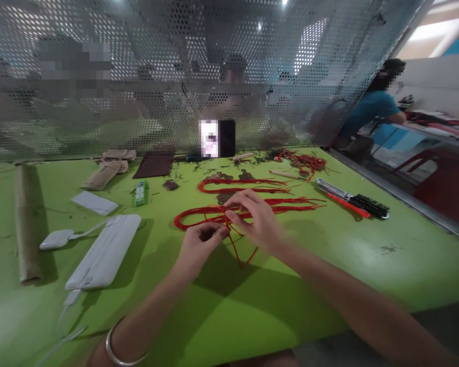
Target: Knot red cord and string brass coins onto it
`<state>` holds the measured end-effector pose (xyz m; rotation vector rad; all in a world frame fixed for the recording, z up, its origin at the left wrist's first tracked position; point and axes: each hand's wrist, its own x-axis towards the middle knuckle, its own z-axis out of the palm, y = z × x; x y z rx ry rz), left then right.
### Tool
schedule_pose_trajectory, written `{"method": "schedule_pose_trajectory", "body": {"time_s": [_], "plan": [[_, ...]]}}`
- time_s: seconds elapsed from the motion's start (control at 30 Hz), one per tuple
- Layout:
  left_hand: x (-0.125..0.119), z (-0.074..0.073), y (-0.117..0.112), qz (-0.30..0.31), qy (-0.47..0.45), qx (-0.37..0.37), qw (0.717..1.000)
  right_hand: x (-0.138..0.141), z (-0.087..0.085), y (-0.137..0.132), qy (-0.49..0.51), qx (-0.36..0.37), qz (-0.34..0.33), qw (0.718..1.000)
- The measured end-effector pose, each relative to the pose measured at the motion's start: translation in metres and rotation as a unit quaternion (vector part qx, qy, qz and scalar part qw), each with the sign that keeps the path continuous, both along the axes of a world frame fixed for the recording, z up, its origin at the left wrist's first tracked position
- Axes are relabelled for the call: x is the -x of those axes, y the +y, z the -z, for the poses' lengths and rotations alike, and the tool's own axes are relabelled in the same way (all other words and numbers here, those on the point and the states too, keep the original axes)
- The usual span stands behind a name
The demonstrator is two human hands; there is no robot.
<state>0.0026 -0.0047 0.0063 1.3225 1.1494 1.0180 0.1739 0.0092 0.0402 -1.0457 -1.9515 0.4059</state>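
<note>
Between my two hands runs a thin red cord, one loop of it hanging down toward the green table. My left hand pinches the cord between thumb and forefinger. Just above and to the right, my right hand has thumb and fingers drawn together on the same cord. A bundle of red cords lies behind the hands, partly hidden by them. Farther back is a second folded bundle of red cords. Small brownish flat pieces lie between the bundles.
Left are a white power bank with cable, a white earphone case, a cardboard tube and a green box. Right lie a black brush and cord scraps. A lit phone leans against perforated metal. Another person sits right.
</note>
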Motion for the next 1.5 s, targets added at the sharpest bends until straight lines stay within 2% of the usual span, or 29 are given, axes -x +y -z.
{"method": "schedule_pose_trajectory", "body": {"time_s": [0.07,0.1,0.2,0.33,0.5,0.63,0.8,0.97,1.17,1.27,1.37,1.5], "plan": [[0.001,0.001,0.001,-0.024,-0.011,0.010,1.000,-0.004,0.002,-0.007,-0.026,-0.047,0.021,0.998],[0.002,0.001,0.001,-0.032,-0.015,0.014,0.999,-0.006,0.005,-0.010,-0.051,-0.047,0.018,0.997],[0.002,0.002,0.003,-0.040,-0.033,0.018,0.998,-0.008,0.018,-0.016,-0.114,0.022,-0.030,0.993],[-0.001,0.005,0.005,-0.060,-0.055,0.019,0.997,-0.007,0.031,-0.016,-0.106,0.091,-0.082,0.987],[-0.004,0.008,0.006,-0.077,-0.071,0.029,0.994,-0.008,0.029,-0.014,-0.097,0.096,-0.109,0.985],[-0.004,0.006,0.006,-0.060,-0.079,0.039,0.994,-0.010,0.029,-0.014,-0.089,0.108,-0.111,0.984],[-0.001,-0.001,0.005,-0.016,-0.098,0.062,0.993,-0.009,0.032,-0.015,0.011,0.195,-0.073,0.978],[-0.002,-0.003,0.002,-0.007,-0.093,0.069,0.993,-0.006,0.034,-0.015,0.149,0.272,-0.062,0.949],[-0.004,0.004,0.002,0.023,-0.086,0.076,0.993,-0.006,0.036,-0.012,0.214,0.310,-0.086,0.922],[-0.003,0.007,0.003,0.036,-0.091,0.075,0.992,-0.007,0.037,-0.009,0.213,0.324,-0.098,0.917],[-0.002,0.009,0.003,0.039,-0.073,0.046,0.995,-0.009,0.036,-0.008,0.198,0.330,-0.112,0.916],[-0.001,0.007,0.002,0.012,0.013,-0.068,0.998,-0.008,0.033,-0.014,0.180,0.310,-0.131,0.924]]}}
